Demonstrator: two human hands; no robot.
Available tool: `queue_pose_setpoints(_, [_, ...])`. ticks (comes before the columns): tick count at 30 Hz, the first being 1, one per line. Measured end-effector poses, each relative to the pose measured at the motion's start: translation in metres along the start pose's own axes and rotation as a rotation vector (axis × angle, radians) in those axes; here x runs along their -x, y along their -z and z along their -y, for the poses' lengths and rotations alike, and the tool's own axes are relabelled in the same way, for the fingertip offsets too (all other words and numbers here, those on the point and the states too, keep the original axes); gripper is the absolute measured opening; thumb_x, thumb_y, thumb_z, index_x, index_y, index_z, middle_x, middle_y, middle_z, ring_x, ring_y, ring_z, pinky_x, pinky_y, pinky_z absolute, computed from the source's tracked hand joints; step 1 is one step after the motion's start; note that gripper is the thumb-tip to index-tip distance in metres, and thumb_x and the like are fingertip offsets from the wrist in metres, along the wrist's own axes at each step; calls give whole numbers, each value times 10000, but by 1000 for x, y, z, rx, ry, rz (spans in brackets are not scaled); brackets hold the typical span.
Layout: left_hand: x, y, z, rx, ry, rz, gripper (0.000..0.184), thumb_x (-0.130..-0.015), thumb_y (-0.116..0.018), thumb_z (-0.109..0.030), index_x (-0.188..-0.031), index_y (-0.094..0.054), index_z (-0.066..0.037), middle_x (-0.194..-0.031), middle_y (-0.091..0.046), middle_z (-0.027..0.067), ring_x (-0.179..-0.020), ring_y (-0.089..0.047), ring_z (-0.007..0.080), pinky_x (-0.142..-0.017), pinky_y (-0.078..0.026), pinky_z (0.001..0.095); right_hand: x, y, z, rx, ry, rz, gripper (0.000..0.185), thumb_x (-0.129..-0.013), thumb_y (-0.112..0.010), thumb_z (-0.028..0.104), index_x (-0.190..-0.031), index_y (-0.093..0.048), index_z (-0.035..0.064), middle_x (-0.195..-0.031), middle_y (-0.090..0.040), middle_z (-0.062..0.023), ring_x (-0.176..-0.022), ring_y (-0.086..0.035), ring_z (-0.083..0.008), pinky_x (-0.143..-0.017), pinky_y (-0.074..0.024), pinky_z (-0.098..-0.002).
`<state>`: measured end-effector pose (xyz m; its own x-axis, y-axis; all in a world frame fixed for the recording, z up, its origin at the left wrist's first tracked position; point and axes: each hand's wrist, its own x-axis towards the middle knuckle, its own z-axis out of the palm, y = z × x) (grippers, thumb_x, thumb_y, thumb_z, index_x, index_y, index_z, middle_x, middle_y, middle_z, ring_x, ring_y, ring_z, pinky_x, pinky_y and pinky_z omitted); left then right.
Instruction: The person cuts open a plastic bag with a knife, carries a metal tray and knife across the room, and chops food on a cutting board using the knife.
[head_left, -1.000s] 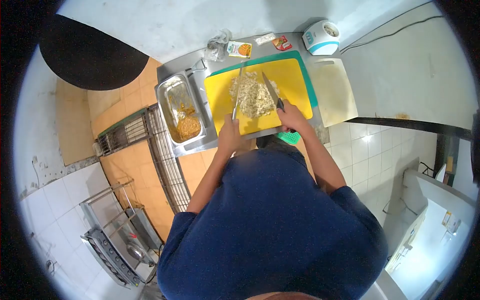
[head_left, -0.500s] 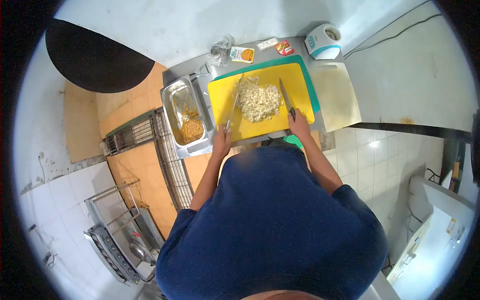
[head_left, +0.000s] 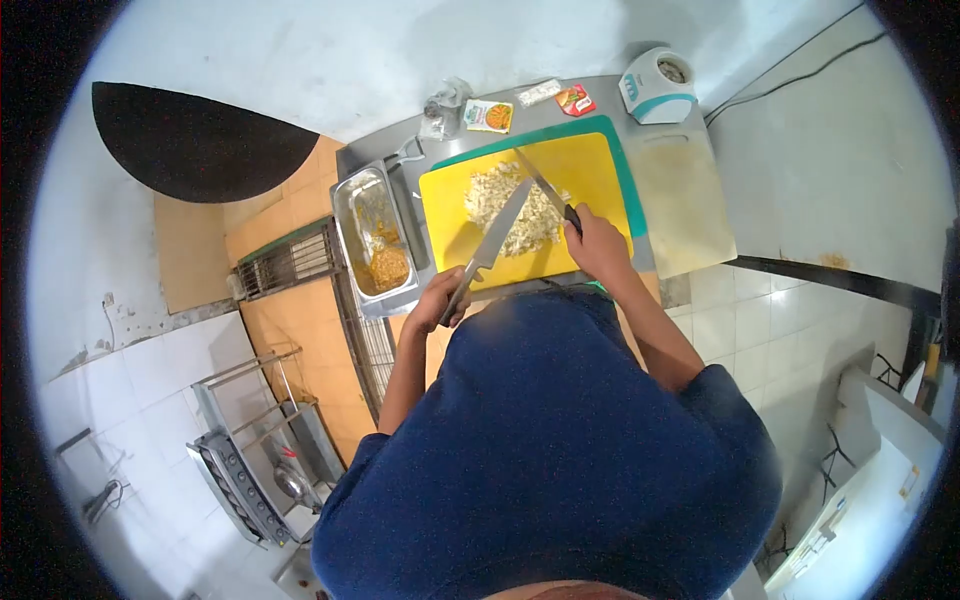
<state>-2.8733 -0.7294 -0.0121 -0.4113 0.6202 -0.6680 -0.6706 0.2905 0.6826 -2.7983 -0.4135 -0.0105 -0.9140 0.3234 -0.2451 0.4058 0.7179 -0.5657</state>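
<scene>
My left hand is closed round the dark handle of a large kitchen knife, whose broad blade slants up and right over the food. In my right hand is a second, slimmer knife, its blade pointing up and left. The two blades come close near their tips; whether they touch I cannot tell. Beneath them lies a heap of pale, finely chopped food on a yellow cutting board. A green board shows from under the yellow one.
Left of the boards, a steel pan holds orange-brown food. Along the wall are a clear plastic bag, a yellow-and-white packet, a red packet and a white-and-blue appliance. A pale board lies at right.
My left knife has turned from upright at the heap's left edge to slanting across the food. My right knife has swung leftward over the heap. The view has shifted slightly.
</scene>
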Motion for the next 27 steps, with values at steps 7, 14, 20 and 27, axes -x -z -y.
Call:
queue_pose_setpoints(7, [19,-10,-4,86,-10,-115,392,-1046,-364,-370,-1129,-561,-42,-539,-449,21,-343,-385,116,-326,-305,263,-29,-30,-46,55,-11,11,312,-928,-526,331,-1057,-511,48,-776,-650,-243,-753,-648,-451,-664,-516,-556])
queue_pose_setpoints(14, [-30,1,72,-305,-425,-651,253,-1039,-446,-243,-1131,-533,-23,-596,-456,5,-480,-409,87,-451,-330,246,-41,-31,-101,-25,-21,-48,344,-906,-558,357,-1011,-562,30,-804,-657,-246,-780,-644,-448,-685,-509,-552])
queue_pose_setpoints(20, [-71,0,89,-518,-431,-960,311,-1018,-478,-281,-1146,-511,1,-741,-594,164,-652,-585,287,-597,-438,416,-29,-27,-97,28,-29,103,325,-870,-576,339,-917,-593,18,-827,-660,-253,-785,-635,-459,-702,-510,-541])
queue_pose_setpoints(27, [-68,6,76,-691,-271,-861,375,-1010,-447,-362,-1209,-460,-45,-758,-622,237,-708,-622,435,-615,-459,493,-41,-77,-64,-67,-33,340,387,-889,-534,266,-1016,-500,-98,-882,-638,-329,-841,-641,-480,-773,-518,-553])
